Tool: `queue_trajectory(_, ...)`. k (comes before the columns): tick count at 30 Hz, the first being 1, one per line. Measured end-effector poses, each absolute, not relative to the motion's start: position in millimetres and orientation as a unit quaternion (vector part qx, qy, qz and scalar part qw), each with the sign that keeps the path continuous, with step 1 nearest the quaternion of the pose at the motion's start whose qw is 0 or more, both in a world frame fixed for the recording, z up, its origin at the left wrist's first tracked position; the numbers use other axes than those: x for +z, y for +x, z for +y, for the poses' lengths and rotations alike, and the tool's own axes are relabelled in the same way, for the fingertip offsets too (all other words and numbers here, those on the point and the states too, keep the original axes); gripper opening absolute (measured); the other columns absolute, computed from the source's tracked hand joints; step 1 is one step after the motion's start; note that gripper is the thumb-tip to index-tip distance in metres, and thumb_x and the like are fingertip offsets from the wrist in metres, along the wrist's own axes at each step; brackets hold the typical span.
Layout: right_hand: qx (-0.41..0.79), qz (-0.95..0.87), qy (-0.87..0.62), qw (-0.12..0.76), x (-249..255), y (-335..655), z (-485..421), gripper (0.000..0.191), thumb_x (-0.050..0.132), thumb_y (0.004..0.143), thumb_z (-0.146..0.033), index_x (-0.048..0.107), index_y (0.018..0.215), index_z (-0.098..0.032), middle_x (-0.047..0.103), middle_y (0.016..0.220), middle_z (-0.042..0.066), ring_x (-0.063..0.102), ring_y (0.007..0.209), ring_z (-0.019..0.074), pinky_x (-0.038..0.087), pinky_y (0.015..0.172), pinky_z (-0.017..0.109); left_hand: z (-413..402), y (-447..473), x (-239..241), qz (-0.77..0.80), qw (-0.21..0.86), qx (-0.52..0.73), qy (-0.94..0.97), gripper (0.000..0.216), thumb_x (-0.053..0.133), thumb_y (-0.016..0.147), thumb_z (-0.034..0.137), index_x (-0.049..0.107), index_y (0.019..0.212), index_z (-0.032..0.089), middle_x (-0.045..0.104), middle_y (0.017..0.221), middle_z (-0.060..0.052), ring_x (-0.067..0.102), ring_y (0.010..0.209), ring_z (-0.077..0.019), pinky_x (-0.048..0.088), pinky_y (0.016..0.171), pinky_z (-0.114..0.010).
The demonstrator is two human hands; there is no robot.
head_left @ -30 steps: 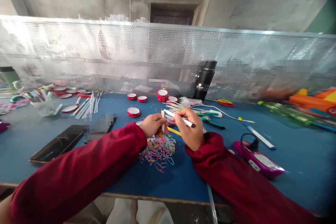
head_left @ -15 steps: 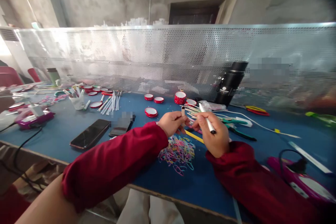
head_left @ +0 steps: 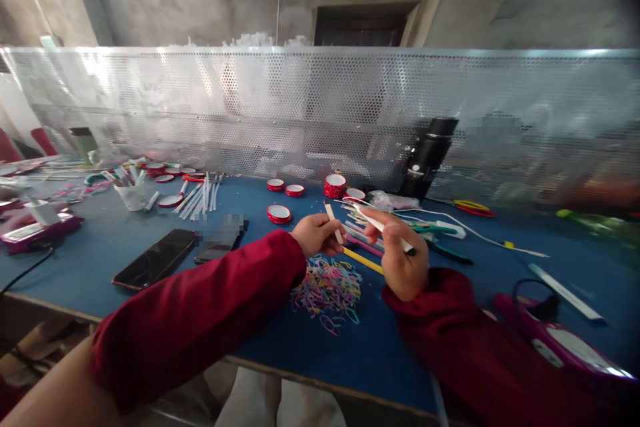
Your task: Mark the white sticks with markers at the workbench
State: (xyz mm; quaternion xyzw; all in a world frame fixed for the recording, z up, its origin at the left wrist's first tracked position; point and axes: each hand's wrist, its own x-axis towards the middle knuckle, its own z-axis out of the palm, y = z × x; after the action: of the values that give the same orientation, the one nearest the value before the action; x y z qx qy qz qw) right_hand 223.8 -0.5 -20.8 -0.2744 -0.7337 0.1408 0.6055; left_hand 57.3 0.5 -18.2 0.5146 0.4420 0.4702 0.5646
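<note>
My left hand (head_left: pixel 315 233) is closed on a flat pale stick (head_left: pixel 335 223) with a dark tip, which leans to the upper left. A white marker pen (head_left: pixel 383 227) with a black end lies in the closed fingers of my right hand (head_left: pixel 407 263), level with the left and a little apart from it. Below both hands spreads a loose pile of colourful small rubber bands (head_left: pixel 327 290). A yellow strip (head_left: pixel 364 260) and several pink and pale strips lie on the blue table (head_left: pixel 300 353) behind and between the hands.
Two phones (head_left: pixel 155 259) lie to the left. Red round tins (head_left: pixel 279 214), a white cup of pens (head_left: pixel 133 196) and white sticks stand farther back. On the right are a black bottle (head_left: pixel 427 160), green-handled pliers (head_left: pixel 443 250) and a purple power strip (head_left: pixel 555 340). A perforated metal panel (head_left: pixel 300 100) borders the back.
The pale stick has gone from upright to tilted left and shows more of its length. My right hand and the marker have drawn slightly away from it. The whole view has shifted a little.
</note>
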Motion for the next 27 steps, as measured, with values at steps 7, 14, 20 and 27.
queue_trajectory(7, 0.111, -0.737, -0.318, 0.586, -19.7, 227.1, 0.7, 0.022, 0.055, 0.086, -0.032, 0.067, 0.103, -0.024, 0.070, 0.087, 0.004, 0.065, 0.076, 0.0200, 0.053, 0.068, 0.033, -0.5, 56.8, -21.5, 0.433, 0.563, 0.464, 0.530, 0.010, 0.057, 0.086, 0.019, 0.052, 0.081, 0.013, 0.060, 0.064, 0.002, 0.057, 0.047, -0.0051, 0.044, 0.046, -0.015)
queue_trajectory(14, 0.107, -0.741, -0.323, 0.579, -20.2, 227.1, -0.4, 0.017, 0.057, 0.084, -0.028, 0.066, 0.098, -0.023, 0.070, 0.085, 0.003, 0.065, 0.073, 0.0188, 0.053, 0.067, 0.032, -3.1, 57.4, -18.9, 0.429, 0.558, 0.461, 0.541, 0.006, 0.059, 0.082, 0.012, 0.053, 0.082, 0.012, 0.061, 0.064, 0.002, 0.058, 0.048, -0.0051, 0.046, 0.047, -0.016)
queue_trajectory(20, 0.127, -0.728, -0.324, 0.591, -19.2, 225.8, 2.0, 0.018, 0.056, 0.087, -0.033, 0.065, 0.098, -0.023, 0.070, 0.083, 0.002, 0.065, 0.070, 0.0173, 0.053, 0.064, 0.030, -3.2, 57.9, -19.1, 0.430, 0.554, 0.472, 0.534, 0.015, 0.060, 0.076, 0.000, 0.054, 0.085, 0.011, 0.060, 0.061, 0.002, 0.060, 0.052, -0.0069, 0.050, 0.052, -0.018)
queue_trajectory(27, 0.155, -0.742, -0.320, 0.569, -25.8, 222.4, 11.2, 0.020, 0.055, 0.088, -0.037, 0.063, 0.101, -0.024, 0.071, 0.085, 0.003, 0.068, 0.078, 0.0186, 0.053, 0.075, 0.034, -7.1, 56.2, -17.6, 0.412, 0.582, 0.441, 0.545, 0.013, 0.065, 0.077, 0.008, 0.057, 0.086, 0.010, 0.062, 0.066, 0.001, 0.061, 0.055, -0.0065, 0.050, 0.055, -0.019)
